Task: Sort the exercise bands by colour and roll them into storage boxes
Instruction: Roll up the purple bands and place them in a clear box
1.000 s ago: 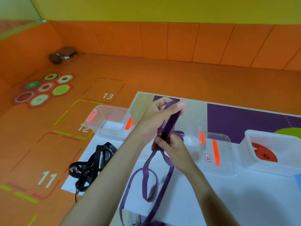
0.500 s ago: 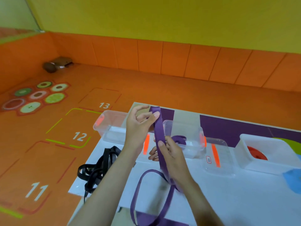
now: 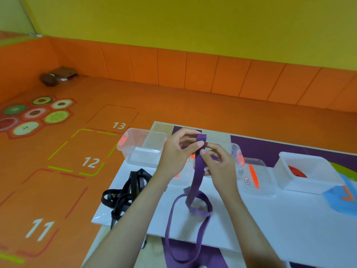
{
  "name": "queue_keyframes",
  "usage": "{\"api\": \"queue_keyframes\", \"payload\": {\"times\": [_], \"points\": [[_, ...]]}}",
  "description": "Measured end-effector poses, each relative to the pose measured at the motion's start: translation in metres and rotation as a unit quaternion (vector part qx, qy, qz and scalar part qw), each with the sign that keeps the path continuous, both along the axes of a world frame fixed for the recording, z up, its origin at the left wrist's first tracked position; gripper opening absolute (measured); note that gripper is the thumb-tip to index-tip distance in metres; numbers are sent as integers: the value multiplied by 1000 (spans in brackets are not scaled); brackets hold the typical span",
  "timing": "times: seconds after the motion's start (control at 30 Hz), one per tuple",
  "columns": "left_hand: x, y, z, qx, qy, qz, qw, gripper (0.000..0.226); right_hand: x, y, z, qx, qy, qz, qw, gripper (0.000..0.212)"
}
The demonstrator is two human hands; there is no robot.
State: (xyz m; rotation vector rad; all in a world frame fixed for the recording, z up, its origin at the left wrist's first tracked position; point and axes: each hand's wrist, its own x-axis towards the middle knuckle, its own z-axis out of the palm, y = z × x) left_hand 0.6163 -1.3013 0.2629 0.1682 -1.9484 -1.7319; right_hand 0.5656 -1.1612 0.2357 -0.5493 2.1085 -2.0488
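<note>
Purple band [image 3: 198,171] hangs from my hands, left hand [image 3: 177,151] and right hand [image 3: 218,163] both pinching its folded top end above the desk [image 3: 270,219], its tail lying in crossed loops on the desk and dropping over the desk's near edge. With so light a pinch the first turn could spring open, I reckon, and those crossed loops could wind in twisted.
</note>
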Motion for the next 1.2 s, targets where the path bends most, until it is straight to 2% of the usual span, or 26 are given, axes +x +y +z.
{"api": "queue_keyframes", "payload": {"times": [0.1, 0.27, 0.37, 0.5, 0.63, 0.77, 0.87, 0.93, 1.03, 1.1, 1.2], "points": [[-7, -5, -1, -32, 14, -26, 999, 17, -14, 5, 4, 16, 18, -14, 1000, 17], [-35, -8, -10, -135, 15, -45, 990, 9, -48, 10, 3, -18, -50, 0, 999, 15], [-54, -1, -13, -187, 31, -52, 980, 22, -73, 12, 4, -26, -65, -17, 997, 12], [-84, 3, -12, -51, -17, -58, 997, 22, -106, 17, 2, -29, -56, -8, 998, 13], [-115, -1, -18, -48, -49, -66, 995, 27, -136, 22, -3, -20, -68, 22, 997, 19], [-138, 1, -28, -41, -58, -30, 997, 22, -160, 26, -6, -29, -114, 79, 990, 31], [-150, 3, -28, 27, -69, -28, 997, 44, -174, 29, -11, -50, -139, 82, 986, 22], [-156, 3, -29, 39, -67, -34, 996, 42, -179, 30, -18, -72, -169, 76, 980, 16], [-162, 6, -38, 25, -59, -32, 997, 33, -184, 30, -29, -109, -238, 113, 958, 24], [-162, 7, -44, 57, -45, -11, 997, 31, -185, 29, -32, -145, -303, 155, 929, 34], [-162, 7, -51, 55, -26, 8, 998, 30, -185, 23, -33, -165, -357, 162, 905, 47]]}}
